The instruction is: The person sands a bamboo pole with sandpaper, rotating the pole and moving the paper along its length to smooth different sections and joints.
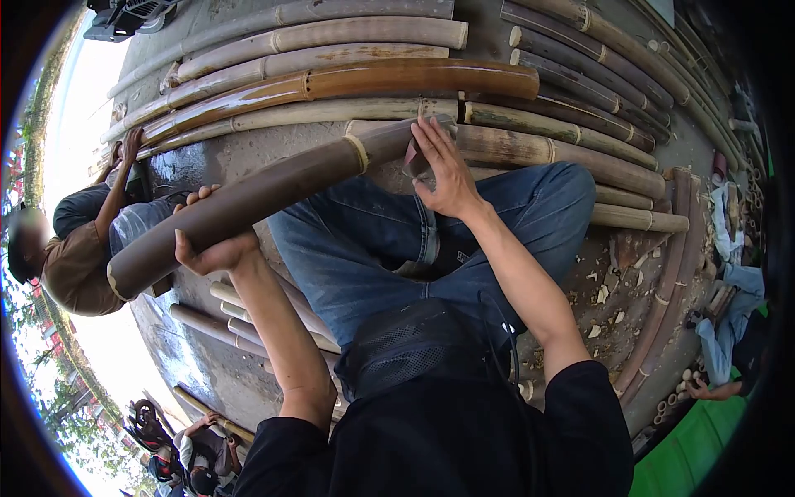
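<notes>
A thick dark brown bamboo pole [248, 199] slants across my lap, its near end low at the left and its far end up at the centre. My left hand [217, 248] wraps round its lower part from beneath, with fingertips showing over the top edge. Near the far end, my right hand [447, 174] presses a small reddish-brown sheet [413, 157] against the pole, fingers stretched along it and thumb apart. A pale ring [358, 154] marks a joint on the pole.
Many bamboo poles [364, 33] lie in rows ahead, one glossy orange-brown pole [414, 77] among them. A person [79, 265] sits at the left. Wood chips [603, 294] litter the ground at the right. Another person's hand [714, 390] is at the lower right, by a green surface [687, 451].
</notes>
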Available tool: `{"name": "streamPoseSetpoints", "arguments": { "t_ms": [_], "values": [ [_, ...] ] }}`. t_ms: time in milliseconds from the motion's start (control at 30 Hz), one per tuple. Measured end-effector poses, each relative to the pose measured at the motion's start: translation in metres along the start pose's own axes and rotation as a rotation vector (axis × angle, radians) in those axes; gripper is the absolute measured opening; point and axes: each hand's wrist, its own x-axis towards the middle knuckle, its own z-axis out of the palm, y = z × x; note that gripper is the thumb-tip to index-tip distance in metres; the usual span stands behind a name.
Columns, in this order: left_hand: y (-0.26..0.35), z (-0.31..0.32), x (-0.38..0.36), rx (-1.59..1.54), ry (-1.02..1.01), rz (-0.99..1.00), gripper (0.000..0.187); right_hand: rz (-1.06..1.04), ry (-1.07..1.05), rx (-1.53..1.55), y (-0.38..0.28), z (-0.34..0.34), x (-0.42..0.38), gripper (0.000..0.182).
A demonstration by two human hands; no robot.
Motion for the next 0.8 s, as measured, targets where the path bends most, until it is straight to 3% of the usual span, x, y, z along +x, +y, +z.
{"name": "streamPoseSetpoints", "arguments": {
  "t_ms": [133, 167, 233, 300, 400, 800],
  "values": [
    [-0.003, -0.016, -0.005, -0.003, 0.045, 0.011, 0.051, 0.229, 0.061, 0.026, 0.058, -0.025, -0.009, 0.052],
    [-0.004, -0.017, -0.007, -0.006, 0.05, 0.011, 0.051, 0.323, -0.011, 0.076, 0.062, -0.027, -0.009, 0.058],
    [-0.01, -0.012, -0.014, 0.022, 0.09, 0.009, 0.051, 0.304, 0.014, 0.046, 0.052, -0.018, -0.012, 0.062],
    [-0.019, -0.006, -0.019, 0.006, 0.078, 0.015, 0.05, 0.298, -0.009, -0.015, 0.051, -0.012, -0.013, 0.078],
    [-0.027, 0.002, -0.021, 0.005, 0.067, 0.013, 0.05, 0.353, 0.101, 0.012, 0.062, -0.004, -0.009, 0.081],
    [-0.027, 0.004, -0.017, 0.01, 0.046, -0.01, 0.051, 0.38, 0.079, -0.107, 0.083, -0.003, 0.004, 0.083]
  ]
}}
